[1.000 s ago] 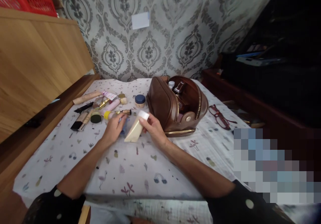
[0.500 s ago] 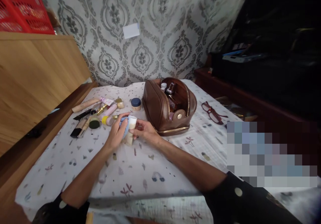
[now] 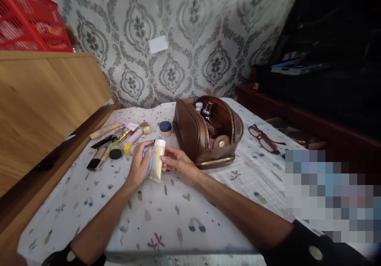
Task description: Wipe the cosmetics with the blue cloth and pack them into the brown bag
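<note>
My left hand (image 3: 138, 166) is closed around a light blue cloth (image 3: 151, 166), which presses against the side of a cream squeeze tube (image 3: 157, 163) with a white cap. The tube is upright and slightly tilted, cap uppermost. From the other side, my right hand (image 3: 182, 166) grips the tube between thumb and fingers. Just right of my hands stands a brown leather cosmetic bag (image 3: 190, 133), unzipped, with bottles inside. Behind them is a small jar with a navy lid (image 3: 165, 127).
Several cosmetics lie at the left, among them a green-lidded jar (image 3: 115, 152) and a pink-white tube (image 3: 130, 125). Red-framed glasses (image 3: 264, 139) rest right of the bag. A wooden panel (image 3: 50, 87) borders the left side, beneath a red basket (image 3: 32, 20).
The tube has turned so that more of its cream front shows, and my right fingers have shifted lower along its side. The view has tilted slightly.
</note>
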A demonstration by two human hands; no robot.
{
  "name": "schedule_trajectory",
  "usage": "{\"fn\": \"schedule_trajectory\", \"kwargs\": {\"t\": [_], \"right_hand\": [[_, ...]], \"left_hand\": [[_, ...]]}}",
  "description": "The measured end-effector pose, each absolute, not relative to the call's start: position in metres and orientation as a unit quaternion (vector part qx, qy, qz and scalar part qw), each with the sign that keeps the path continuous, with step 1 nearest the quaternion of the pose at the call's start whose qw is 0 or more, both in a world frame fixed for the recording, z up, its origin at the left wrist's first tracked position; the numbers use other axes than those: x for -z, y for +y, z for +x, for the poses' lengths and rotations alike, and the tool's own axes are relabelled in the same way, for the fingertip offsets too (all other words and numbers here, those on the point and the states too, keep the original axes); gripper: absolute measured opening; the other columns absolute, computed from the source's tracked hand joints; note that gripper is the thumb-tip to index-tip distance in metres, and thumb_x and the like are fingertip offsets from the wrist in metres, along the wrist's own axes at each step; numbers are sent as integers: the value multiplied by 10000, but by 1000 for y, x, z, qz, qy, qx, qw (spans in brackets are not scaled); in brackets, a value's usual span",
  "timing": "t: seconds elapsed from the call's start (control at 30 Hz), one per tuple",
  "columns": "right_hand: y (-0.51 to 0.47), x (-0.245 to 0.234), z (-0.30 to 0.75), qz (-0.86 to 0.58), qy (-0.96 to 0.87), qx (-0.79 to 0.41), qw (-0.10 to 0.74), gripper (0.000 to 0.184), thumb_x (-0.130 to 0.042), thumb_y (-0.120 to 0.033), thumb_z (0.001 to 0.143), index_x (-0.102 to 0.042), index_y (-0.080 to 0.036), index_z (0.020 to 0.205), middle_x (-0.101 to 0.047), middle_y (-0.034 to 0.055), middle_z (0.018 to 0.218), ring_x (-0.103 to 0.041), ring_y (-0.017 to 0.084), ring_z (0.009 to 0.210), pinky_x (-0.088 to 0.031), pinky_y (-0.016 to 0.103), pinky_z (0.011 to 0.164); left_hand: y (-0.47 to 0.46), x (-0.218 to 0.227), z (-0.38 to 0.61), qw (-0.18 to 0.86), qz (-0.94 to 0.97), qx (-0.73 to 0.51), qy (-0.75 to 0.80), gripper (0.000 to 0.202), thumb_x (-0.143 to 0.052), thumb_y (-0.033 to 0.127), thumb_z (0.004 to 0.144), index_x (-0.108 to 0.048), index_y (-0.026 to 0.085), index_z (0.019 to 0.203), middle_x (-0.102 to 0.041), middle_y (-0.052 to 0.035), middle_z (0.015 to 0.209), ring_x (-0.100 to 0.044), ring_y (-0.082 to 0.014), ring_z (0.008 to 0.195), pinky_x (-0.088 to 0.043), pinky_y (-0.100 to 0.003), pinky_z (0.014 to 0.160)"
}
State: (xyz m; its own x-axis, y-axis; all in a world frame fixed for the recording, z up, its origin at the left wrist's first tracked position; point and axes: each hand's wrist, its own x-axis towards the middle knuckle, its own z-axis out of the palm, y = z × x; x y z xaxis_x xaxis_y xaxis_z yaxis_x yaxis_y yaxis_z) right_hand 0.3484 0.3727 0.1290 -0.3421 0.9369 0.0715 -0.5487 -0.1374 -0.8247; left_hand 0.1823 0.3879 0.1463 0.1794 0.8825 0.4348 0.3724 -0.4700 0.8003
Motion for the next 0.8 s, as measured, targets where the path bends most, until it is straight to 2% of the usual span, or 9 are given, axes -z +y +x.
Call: {"fn": "schedule_trajectory", "kwargs": {"t": [0.13, 0.2, 0.33, 0.4, 0.5, 0.63, 0.73, 0.8], "right_hand": [[373, -130, 350, -264, -403, -728, 489, 510, -922, -438, 596, -689, -138, 935, -598, -29, 734, -485, 52, 567, -390, 203, 549], [372, -131, 349, -281, -404, -711, 502, 518, -930, -438, 576, -683, -147, 927, -616, -23, 752, -516, 70, 615, -387, 202, 557], [368, -131, 344, -273, -400, -691, 537, 659, -942, -419, 550, -618, -203, 1082, -700, 19, 1001, -638, 155, 909, -491, 264, 806], [368, -131, 342, -283, -406, -689, 529, 740, -937, -445, 551, -562, -214, 1146, -704, 37, 1053, -656, 186, 943, -504, 319, 863], [367, -129, 342, -308, -432, -677, 510, 753, -912, -516, 579, -501, -213, 1132, -709, 45, 1003, -672, 201, 876, -519, 340, 810], [364, -129, 341, -323, -451, -645, 526, 652, -825, -636, 654, -469, -232, 1022, -684, -8, 854, -622, 149, 697, -476, 270, 648], [362, -130, 341, -331, -446, -623, 551, 603, -756, -690, 706, -500, -244, 1021, -639, -35, 792, -564, 121, 637, -425, 239, 591], [363, -131, 341, -335, -454, -613, 553, 583, -710, -724, 729, -549, -239, 1008, -607, -34, 756, -533, 119, 628, -394, 235, 574]], "left_hand": [[387, -144, 183, 229, 726, -479, 438, 312, -471, 437, 992, -578, 204, 1169, -664, -95, 1185, -616, -240, 1138, -487, -397, 1008], [385, -143, 184, 201, 734, -476, 440, 302, -470, 421, 996, -565, 206, 1186, -663, -94, 1189, -615, -238, 1130, -491, -399, 1001], [381, -143, 186, 154, 742, -481, 440, 307, -437, 419, 1017, -556, 208, 1205, -661, -94, 1184, -621, -231, 1108, -496, -397, 983], [378, -144, 187, 146, 740, -494, 432, 320, -411, 431, 1029, -553, 211, 1214, -657, -94, 1185, -624, -225, 1103, -498, -388, 974], [373, -145, 188, 153, 748, -501, 408, 366, -377, 448, 1042, -531, 212, 1276, -635, -104, 1237, -608, -227, 1150, -483, -389, 1006], [368, -142, 191, 201, 771, -462, 389, 476, -405, 458, 1034, -409, 222, 1448, -490, -131, 1483, -472, -254, 1372, -381, -421, 1148], [367, -141, 192, 247, 778, -430, 386, 581, -460, 455, 1016, -298, 239, 1530, -356, -129, 1594, -358, -267, 1467, -307, -437, 1208], [367, -143, 191, 265, 773, -429, 385, 619, -476, 457, 1007, -268, 240, 1548, -319, -124, 1615, -330, -268, 1484, -289, -432, 1220]]}}
